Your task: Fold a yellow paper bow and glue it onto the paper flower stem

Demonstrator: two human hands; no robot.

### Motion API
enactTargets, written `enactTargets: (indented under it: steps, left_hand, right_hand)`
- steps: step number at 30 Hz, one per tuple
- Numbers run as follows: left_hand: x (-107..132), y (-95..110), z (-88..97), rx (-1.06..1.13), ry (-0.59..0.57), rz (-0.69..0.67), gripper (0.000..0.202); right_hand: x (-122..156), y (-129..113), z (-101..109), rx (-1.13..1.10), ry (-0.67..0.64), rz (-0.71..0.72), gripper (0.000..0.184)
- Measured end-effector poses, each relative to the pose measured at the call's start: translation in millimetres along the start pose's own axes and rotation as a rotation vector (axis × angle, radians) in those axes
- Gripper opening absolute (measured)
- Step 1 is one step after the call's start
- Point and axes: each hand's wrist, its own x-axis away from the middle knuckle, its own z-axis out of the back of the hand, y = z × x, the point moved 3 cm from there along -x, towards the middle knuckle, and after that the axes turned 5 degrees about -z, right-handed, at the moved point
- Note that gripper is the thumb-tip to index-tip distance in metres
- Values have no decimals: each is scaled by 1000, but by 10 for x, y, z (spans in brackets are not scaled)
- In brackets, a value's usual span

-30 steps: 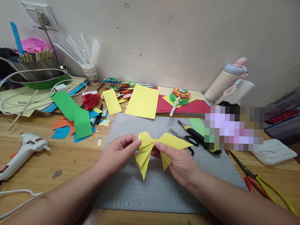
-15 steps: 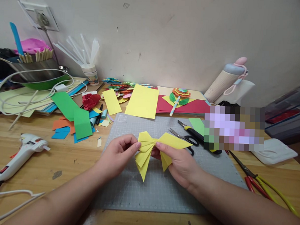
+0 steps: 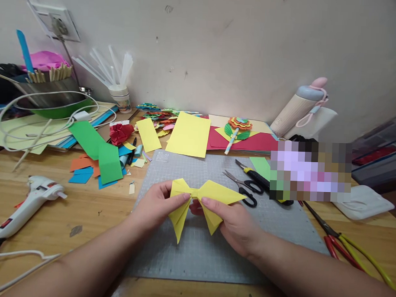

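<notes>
A yellow folded paper bow (image 3: pixel 220 193) is held up over the grey cutting mat (image 3: pixel 181 260), its pleats gathered at a narrow middle and its pointed tails hanging down. My left hand (image 3: pixel 162 203) pinches the left wing, thumb on the front near the middle and fingers behind it. On the other wing, my right hand (image 3: pixel 236 217) grips just right of the middle, thumb in front; most of its fingers are hidden behind the paper. Scissors (image 3: pixel 245 185) and a black-and-yellow utility knife (image 3: pixel 260 179) lie on the mat beyond my right hand.
A white glue gun (image 3: pixel 42 195) lies at the left, near green paper strips (image 3: pixel 109 162). Yellow sheets (image 3: pixel 188 134) and a paper flower (image 3: pixel 239 126) are at the back. Pliers (image 3: pixel 334 235) with red and yellow handles and a slanted bottle (image 3: pixel 297 104) are at the right.
The bow has shifted slightly left and its left wing has turned. My left thumb has slid in from the wing's outer edge toward the middle; my right hand keeps its grip.
</notes>
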Motion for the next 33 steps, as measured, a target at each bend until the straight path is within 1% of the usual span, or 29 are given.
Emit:
enactTargets:
  steps: [3,5,7,9,11,12,13,15,18,21,25,28,30,32,33]
  left_hand:
    - [-3,-9,9,-10,-16,-12,27]
    - [-1,-8,8,0,-22,3,26]
    - [-3,-1,33,23,26,30,26]
    - [-9,12,75,55,68,51,26]
    - [-19,28,121,102,68,73,27]
    - [-23,37,142,131,56,84,26]
    - [-25,46,161,162,40,95,26]
    - [-23,61,185,228,7,120,25]
    - [-3,67,188,280,-49,167,25]
    - [22,55,165,239,-109,209,24]
    - [36,25,141,198,-152,236,24]
    - [32,0,131,233,-164,253,22]
    - [30,-9,120,254,-175,258,22]
    - [32,-12,100,253,-190,271,22]
    - [34,-11,89,245,-194,280,22]
  right_hand:
    - [-4,3,22,78,55,25,19]
    - [-1,9,22,107,36,28,19]
    - [0,-5,33,100,-8,31,22]
    - [-8,-73,68,89,-65,95,37]
    - [-24,-194,118,141,-140,219,58]
    - [-33,-258,141,200,-181,273,64]
    - [-43,-316,162,269,-219,312,64]
    - [-59,-411,194,370,-261,355,50]
    - [-50,-498,190,415,-292,416,31]
    - [-18,-504,140,437,-340,400,15]
    - [2,-477,110,379,-388,338,15]
    - [-14,-435,118,316,-436,237,11]
    - [-26,-407,123,285,-462,169,13]
    - [-28,-394,118,280,-490,149,15]
    - [-26,-394,111,293,-504,159,12]
